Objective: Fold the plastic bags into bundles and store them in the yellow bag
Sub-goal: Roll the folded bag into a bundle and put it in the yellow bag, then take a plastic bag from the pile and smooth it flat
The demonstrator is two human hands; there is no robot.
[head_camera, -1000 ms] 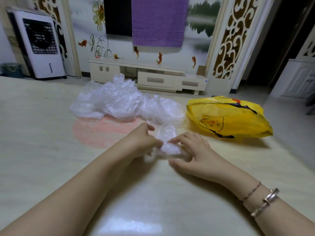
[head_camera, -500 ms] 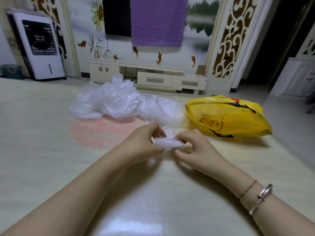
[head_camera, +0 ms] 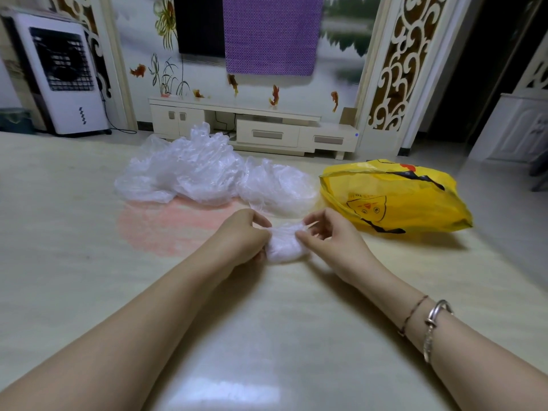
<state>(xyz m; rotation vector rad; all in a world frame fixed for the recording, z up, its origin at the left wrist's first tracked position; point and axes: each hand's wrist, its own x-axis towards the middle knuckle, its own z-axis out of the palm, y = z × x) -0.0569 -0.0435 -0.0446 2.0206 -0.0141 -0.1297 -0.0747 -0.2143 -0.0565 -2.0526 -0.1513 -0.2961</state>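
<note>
A: What is held at the centre of the view?

B: A small, crumpled bundle of clear plastic bag (head_camera: pixel 284 246) is gripped from both sides, just above the pale glossy floor (head_camera: pixel 89 277). The left hand (head_camera: pixel 243 236) is curled round the bundle's left end, with the thumb laid over the top. The right hand (head_camera: pixel 329 237) is pinched on the right end, thumb below and the fingers bent above it.

A: Where is the rest of the plastic found?

B: A loose heap of translucent white plastic bags (head_camera: pixel 207 176) is spread on the floor beyond the hands, well apart from the bundle. Part of it lies over a faded pink patch in the floor (head_camera: pixel 166 226).

A: And the storage bag?

B: The yellow plastic bag with black and red printing (head_camera: pixel 397 197) is seen lying on its side to the right of the heap, just beyond the right hand and not touched by it. Its mouth is turned toward the left. Whether anything is inside cannot be told.

A: What else is shown?

B: A thin cord bracelet (head_camera: pixel 413 314) and a silver bangle (head_camera: pixel 434 324) are worn on the right wrist. A low cream TV cabinet (head_camera: pixel 267 132) is set against the painted wall, a purple patterned cloth (head_camera: pixel 271 34) is hung above it, and a white air cooler (head_camera: pixel 63 75) is stood at the far left.
</note>
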